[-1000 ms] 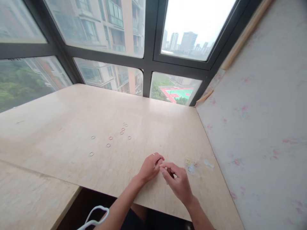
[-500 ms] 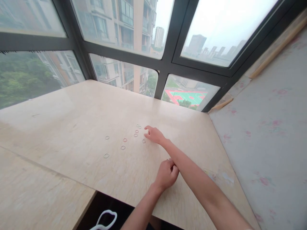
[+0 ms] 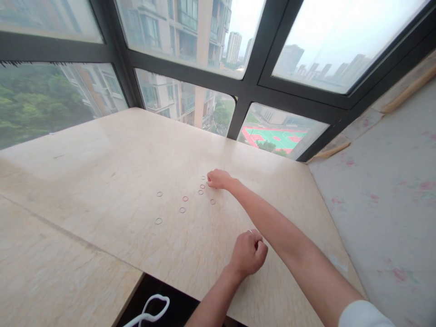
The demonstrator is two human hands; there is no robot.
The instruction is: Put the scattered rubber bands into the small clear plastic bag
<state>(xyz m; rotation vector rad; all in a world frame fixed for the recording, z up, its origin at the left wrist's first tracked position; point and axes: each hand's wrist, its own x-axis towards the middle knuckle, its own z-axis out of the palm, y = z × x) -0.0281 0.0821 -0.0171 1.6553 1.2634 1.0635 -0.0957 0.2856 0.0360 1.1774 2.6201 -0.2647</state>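
Thin coloured loops that look like rubber bands lie scattered on the marbled countertop. My right hand reaches to the far group, its fingers pinched on a greenish rubber band that is partly hidden. Beside the fingertips lie a pale rubber band, a red one and a dark one. Another dark rubber band is just below the hand. Nearer me, my left hand is curled in a fist beside the right forearm. A thin pale ring shows at its fingers; the inside of the fist is hidden.
More rubber bands, one red, lie to the left. Dark window frames bound the countertop at the back, a floral papered wall on the right. A dark gap with a white looped cord is at the front.
My right hand has moved slightly away from me and its fingers have closed on one of the two greenish rubber bands. My left hand has shifted right and nearer me. The view has turned slightly.
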